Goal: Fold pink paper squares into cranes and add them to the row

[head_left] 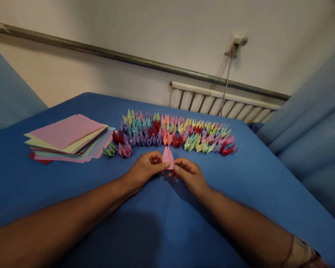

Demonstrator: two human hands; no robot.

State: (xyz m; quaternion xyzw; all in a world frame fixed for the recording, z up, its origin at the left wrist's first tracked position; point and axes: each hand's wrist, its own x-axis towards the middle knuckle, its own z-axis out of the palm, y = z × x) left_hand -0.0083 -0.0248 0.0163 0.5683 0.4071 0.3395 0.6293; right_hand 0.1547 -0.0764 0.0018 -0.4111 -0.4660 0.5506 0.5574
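Observation:
A small piece of folded pink paper (168,156), narrow at the top with two points, is held up between both hands over the blue cloth. My left hand (146,168) pinches its lower left side, thumb across the front. On the lower right edge, my right hand (191,175) grips the same paper between thumb and fingers. Just beyond stand rows of folded paper cranes (156,130) in red, purple, yellow, green, pink and blue. The back of the pink paper and some fingertips are hidden.
To the left lies a stack of coloured paper sheets (68,132), pink on top. Blue cloth (100,223) covers the table. Behind it are a metal rail (114,56), a radiator (206,98) and a wall socket with a cord (236,44). Blue curtains (312,123) hang at both sides.

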